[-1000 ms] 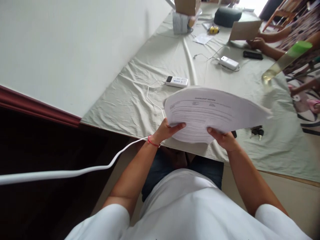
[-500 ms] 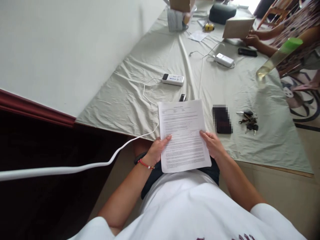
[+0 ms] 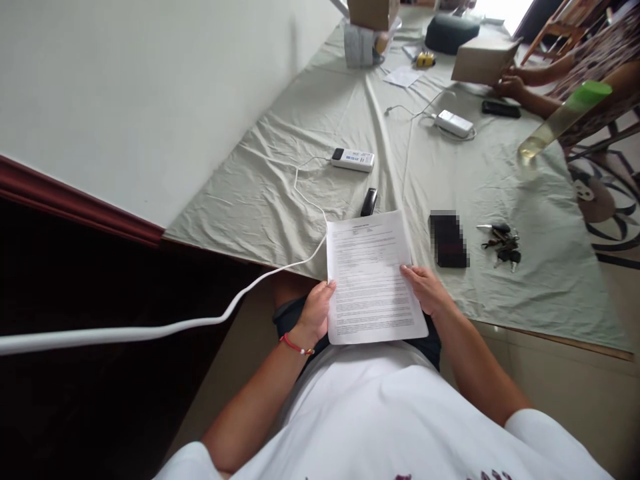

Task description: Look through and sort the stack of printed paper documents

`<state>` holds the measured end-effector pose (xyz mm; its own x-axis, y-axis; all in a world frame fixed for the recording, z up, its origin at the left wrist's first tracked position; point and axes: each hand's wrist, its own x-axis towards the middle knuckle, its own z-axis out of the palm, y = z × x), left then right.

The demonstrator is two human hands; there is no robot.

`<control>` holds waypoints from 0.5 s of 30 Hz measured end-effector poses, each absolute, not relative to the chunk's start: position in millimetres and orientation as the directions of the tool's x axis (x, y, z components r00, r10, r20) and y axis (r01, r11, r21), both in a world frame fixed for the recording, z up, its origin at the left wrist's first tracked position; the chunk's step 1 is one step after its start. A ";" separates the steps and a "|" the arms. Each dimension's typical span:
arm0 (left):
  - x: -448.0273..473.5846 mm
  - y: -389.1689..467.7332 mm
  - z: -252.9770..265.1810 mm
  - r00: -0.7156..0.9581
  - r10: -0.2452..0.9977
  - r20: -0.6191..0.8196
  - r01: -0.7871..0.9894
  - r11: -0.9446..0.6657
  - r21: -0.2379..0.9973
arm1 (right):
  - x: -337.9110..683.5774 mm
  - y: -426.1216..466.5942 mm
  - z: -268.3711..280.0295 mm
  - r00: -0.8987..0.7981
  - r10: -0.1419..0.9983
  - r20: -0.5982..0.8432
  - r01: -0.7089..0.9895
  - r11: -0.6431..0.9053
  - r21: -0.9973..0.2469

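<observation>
Left of lower centre, left hand (image 3: 315,312): fingers are clamping the printed paper (image 3: 374,287) by its left edge.
Lower centre, printed paper: is spanning both hands, print upward.
Right of lower centre, right hand (image 3: 425,291): fingers are clamping its right edge.
Farther right, keys (image 3: 501,235): are resting on the surface (image 3: 550,287).

We see a smooth white wall (image 3: 150,87) with dark-red trim (image 3: 75,204). Bright light (image 3: 505,10) glows beyond our pale-green cloth-covered table (image 3: 273,170).

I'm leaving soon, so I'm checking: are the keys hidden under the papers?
No, the keys lie in plain sight on the tablecloth, right of the papers held by the left hand and right hand.
</observation>
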<state>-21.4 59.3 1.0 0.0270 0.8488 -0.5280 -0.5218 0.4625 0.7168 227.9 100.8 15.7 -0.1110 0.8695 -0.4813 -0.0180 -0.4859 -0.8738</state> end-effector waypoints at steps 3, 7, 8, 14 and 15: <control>-22.2 60.8 1.4 0.047 0.838 -0.544 -0.515 0.487 0.706 | 232.4 97.5 17.1 -0.094 0.847 -0.524 0.006 -0.525 -0.851; -18.9 61.7 4.5 0.100 0.819 -0.565 -0.523 0.527 0.670 | 239.2 94.1 20.0 -0.063 0.837 -0.544 0.000 -0.545 -0.838; -17.5 61.9 5.2 0.106 0.819 -0.563 -0.527 0.527 0.667 | 240.6 93.9 20.7 -0.053 0.841 -0.538 -0.015 -0.540 -0.842; -10.8 61.5 6.8 0.060 0.854 -0.517 -0.542 0.462 0.702 | 248.5 98.5 24.2 0.004 0.851 -0.526 -0.009 -0.526 -0.851; -10.0 61.3 6.8 0.058 0.859 -0.509 -0.537 0.457 0.709 | 249.6 100.0 24.2 0.009 0.853 -0.522 -0.002 -0.522 -0.853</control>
